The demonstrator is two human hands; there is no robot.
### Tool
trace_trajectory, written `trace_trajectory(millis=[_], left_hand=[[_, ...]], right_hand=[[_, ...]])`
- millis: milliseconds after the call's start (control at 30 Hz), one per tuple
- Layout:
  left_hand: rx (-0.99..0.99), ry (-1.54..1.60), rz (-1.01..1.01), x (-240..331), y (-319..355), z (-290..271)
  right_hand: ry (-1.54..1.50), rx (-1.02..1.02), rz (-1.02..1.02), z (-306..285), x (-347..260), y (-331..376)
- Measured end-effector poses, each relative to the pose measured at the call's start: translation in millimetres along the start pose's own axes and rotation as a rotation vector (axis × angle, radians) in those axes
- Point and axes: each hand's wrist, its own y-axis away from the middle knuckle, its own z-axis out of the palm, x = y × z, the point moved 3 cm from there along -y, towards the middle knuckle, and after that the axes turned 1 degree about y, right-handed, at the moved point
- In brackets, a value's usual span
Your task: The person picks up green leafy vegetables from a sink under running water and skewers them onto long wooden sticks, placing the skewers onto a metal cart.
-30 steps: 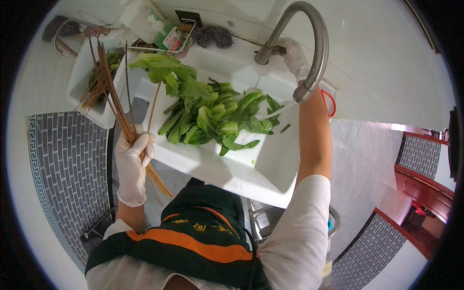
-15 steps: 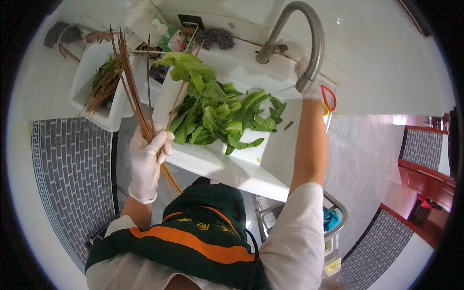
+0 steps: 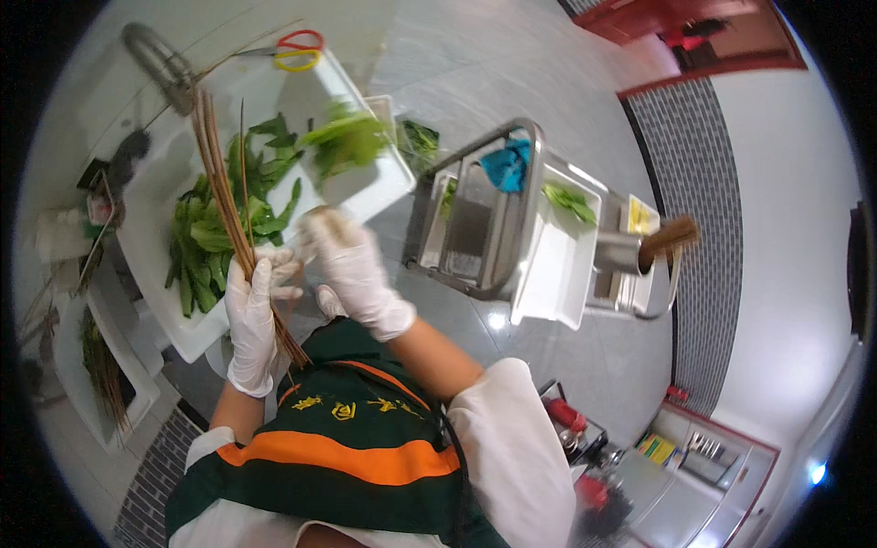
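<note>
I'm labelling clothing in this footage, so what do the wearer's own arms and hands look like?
The left hand and right hand are both covered by thin, whitish gloves with wrinkled cuffs ending just past the wrists. Above them the forearms are bare, up to loose, white sleeves. I see no cables on the arms.

My fingers (image 3: 262,274): covered by thin white gloves (image 3: 356,274), wrinkled, cuffs ending just past my wrists. Sleeves (image 3: 516,429): white, loose, stopping short of my forearms. Apron (image 3: 320,491): dark green, broad orange band (image 3: 338,454), thin orange trim, yellow markings (image 3: 343,411), the middle one many-sided. Thin dark cord (image 3: 464,475) at my right.
</note>
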Motion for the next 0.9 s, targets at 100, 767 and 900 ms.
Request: trace_trajectory(millis=[100, 767, 900], left_hand=[[-0.104, -0.065, 0.019, -1, 4, 25], [0.189, -0.167, -0.1, -10, -13, -3], [0.353, -0.161, -0.148, 3, -4, -17]], right_hand=[[0.937, 0.254, -0.465, -103, -46, 22], [1.301, 0.54, 0.24, -427, 160, 19], [0.993, 0.566, 0.377, -403, 110, 22]])
